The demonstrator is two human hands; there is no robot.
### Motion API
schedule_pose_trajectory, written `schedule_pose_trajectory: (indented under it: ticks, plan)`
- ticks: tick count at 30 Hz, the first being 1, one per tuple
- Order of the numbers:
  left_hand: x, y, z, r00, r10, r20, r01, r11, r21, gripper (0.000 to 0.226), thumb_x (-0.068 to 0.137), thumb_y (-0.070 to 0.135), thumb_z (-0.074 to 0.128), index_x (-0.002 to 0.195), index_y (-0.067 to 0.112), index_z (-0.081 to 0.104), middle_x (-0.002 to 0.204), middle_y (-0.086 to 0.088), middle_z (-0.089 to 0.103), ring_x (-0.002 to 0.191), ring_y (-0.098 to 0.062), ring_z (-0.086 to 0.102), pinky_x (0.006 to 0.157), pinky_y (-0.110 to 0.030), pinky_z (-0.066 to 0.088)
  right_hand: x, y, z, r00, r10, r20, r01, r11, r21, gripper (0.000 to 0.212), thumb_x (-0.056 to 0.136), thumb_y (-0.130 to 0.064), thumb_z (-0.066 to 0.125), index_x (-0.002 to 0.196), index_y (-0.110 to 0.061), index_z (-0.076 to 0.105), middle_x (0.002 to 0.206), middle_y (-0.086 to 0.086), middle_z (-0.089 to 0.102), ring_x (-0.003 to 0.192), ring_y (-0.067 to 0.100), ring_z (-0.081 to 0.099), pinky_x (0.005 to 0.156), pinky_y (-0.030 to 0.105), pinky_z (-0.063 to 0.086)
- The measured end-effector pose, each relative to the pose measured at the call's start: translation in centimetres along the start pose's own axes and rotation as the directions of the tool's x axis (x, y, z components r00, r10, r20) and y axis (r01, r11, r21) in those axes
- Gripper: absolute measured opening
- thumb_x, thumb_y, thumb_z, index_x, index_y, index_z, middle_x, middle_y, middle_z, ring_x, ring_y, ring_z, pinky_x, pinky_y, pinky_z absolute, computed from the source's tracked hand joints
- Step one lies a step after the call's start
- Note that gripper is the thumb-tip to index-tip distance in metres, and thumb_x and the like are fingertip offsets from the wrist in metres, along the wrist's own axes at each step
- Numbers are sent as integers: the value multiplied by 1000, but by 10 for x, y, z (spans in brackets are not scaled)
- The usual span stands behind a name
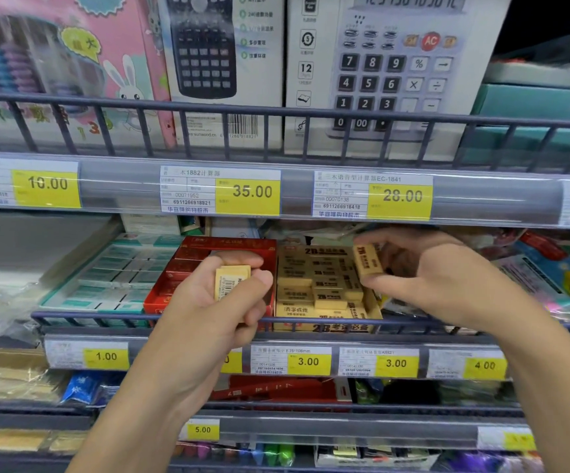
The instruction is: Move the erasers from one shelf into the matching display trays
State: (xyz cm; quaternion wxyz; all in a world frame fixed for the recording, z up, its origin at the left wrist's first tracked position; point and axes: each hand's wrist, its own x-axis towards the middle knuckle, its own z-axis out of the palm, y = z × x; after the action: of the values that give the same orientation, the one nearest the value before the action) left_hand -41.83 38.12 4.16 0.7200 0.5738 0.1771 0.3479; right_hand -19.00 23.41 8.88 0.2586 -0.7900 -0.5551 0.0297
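Yellow tray (pixel 324 322) half-stocked; right hand (pixel 423 278) pinches one eraser (pixel 367 264), left hand (pixel 222 302) grips several more (pixel 230 279) to place.

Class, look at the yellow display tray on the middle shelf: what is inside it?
The yellow display tray holds loosely piled yellow erasers marked 2B. The right hand holds another eraser above its right side. The tray's floor and lower layers are covered.
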Motion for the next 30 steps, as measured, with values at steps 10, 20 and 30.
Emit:
schedule_pose_trajectory:
  ticks: [10,20,30]
  plan:
    - [5,-2,-1,999,-15,32,15,1000,2,5,81,28,76,84,30,73,64,-3,50,52,-10,42,40,-18,34,0,13,7,990,0,144,12,996,-84,36,70,-75,64,99,-54,68,85,-46,54,83,-15,53,63,10,41]
    - [6,-3,-3,999,-36,18,36,999,3,5,81,29,76,84,30,72,64,-4,50,51,-11,39,41,-18,33,-2,10,15,987,21,159,-14,999,-50,19,75,-71,62,92,-63,66,88,-37,66,82,-14,59,73,10,48]
    - [8,-7,-2,998,-68,7,68,997,-46,20,78,19,69,97,15,70,72,-6,59,55,-12,47,41,-22,34,-1,9,19,982,106,159,-107,994,-4,9,83,-52,72,92,-50,71,68,-43,58,70,-21,54,56,4,40]
